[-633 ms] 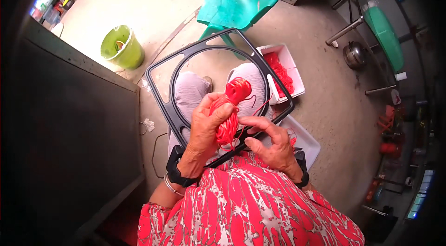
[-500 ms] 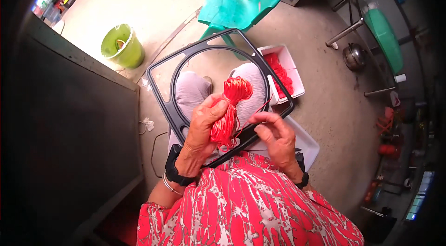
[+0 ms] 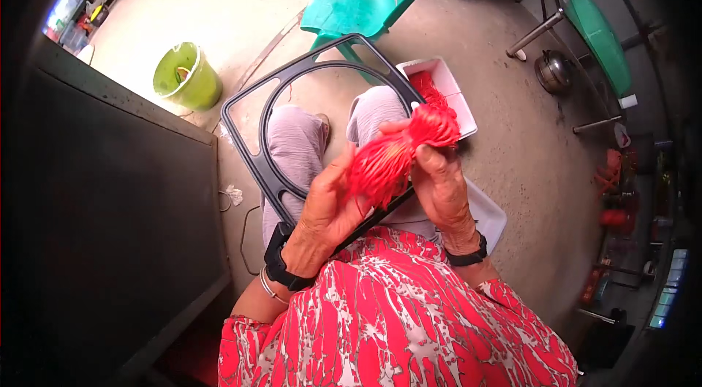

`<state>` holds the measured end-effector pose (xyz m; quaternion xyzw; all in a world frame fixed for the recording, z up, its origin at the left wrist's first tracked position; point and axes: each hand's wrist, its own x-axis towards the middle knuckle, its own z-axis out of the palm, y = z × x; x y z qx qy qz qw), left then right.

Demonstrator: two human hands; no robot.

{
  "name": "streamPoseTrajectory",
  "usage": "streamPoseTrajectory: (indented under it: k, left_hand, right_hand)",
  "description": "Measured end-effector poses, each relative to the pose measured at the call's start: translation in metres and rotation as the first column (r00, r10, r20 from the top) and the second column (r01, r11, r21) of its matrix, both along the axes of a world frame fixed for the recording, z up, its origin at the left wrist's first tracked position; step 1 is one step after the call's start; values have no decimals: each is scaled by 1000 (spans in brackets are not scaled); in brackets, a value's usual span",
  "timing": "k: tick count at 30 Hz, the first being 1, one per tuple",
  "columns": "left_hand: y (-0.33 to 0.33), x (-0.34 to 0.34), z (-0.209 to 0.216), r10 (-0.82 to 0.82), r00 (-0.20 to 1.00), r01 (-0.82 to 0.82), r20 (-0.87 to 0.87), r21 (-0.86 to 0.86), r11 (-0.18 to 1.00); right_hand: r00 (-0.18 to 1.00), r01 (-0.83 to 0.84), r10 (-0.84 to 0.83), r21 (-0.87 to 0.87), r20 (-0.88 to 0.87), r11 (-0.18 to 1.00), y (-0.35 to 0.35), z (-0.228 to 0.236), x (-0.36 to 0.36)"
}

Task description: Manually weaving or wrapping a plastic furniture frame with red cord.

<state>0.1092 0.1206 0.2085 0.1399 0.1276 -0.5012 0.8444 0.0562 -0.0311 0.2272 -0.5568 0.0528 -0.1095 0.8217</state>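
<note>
A bundle of glossy red cord [image 3: 387, 160], gathered at a narrow neck, is held between my two hands above my lap. My left hand [image 3: 327, 204] closes on the wide, loose-stranded end at the lower left. At the neck, my right hand [image 3: 444, 193] grips the bundle with the thumb pressed against it; the looped end fans out beyond at the upper right. Beneath both hands a black plastic frame [image 3: 275, 186] with a large round opening rests across my knees. Some of the fingers are hidden behind the cord.
Beside my right knee stands a white box [image 3: 461, 113] with more red cord [image 3: 424, 84] in it. A white tray [image 3: 488, 215] lies nearer. Ahead is a green plastic chair [image 3: 358, 10], with a green bucket [image 3: 205, 87] to its left. A dark panel [image 3: 124, 182] stands close on the left; a metal pot [image 3: 553, 71] sits at right.
My right hand has moved up from beside the bundle and taken hold of its neck. The bundle has shifted right and tilted toward the right, with my left hand now on its loose end.
</note>
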Motion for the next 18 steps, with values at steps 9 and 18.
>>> streamPoseTrajectory:
  k: [9,18]
  left_hand:
    - [5,0,-8,-352,794,298,495,187,936]
    - [54,12,5,-190,830,-18,524,366,931]
  right_hand:
    - [972,179,-180,24,148,984,-39,27,16]
    - [955,242,-276,260,105,935,-100,29,-5]
